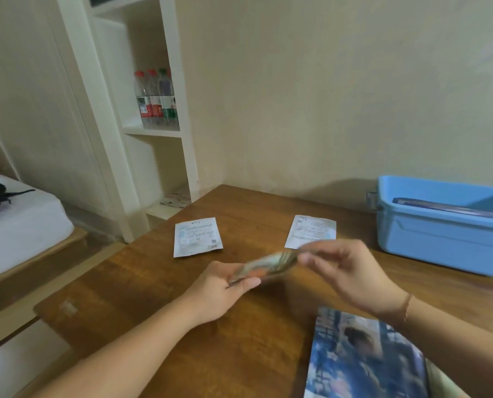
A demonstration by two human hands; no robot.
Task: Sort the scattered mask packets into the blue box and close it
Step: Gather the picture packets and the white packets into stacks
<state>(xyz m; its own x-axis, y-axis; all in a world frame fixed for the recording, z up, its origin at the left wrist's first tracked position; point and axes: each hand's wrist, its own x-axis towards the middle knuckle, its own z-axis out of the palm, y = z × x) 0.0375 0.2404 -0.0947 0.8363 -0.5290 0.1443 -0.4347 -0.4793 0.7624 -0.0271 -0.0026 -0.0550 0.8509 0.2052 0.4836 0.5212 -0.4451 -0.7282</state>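
1. Nearest the camera, at five o'clock, a glossy blue packet (366, 357) is lying flat on the counter (141, 297), just under the right forearm.
2. At the centre, both hands are holding a blurred stack of mask packets (268, 265) above the counter: the left hand (225, 285) is pinching its near end between thumb and fingers, and the right hand (351, 271) is gripping its far end with curled fingers.
3. Beyond the stack, two white packets are waiting face-up: one at eleven o'clock (197, 237), one at one o'clock (311, 230), partly hidden by the right hand.
4. The blue box (440, 239) is standing open at two o'clock, with something flat already lying inside; no lid is showing.
5. To do this step well, I judge the stack is needing squared edges and a firm pinch before travelling to the box, since slick packets are liable to fan out and slip.
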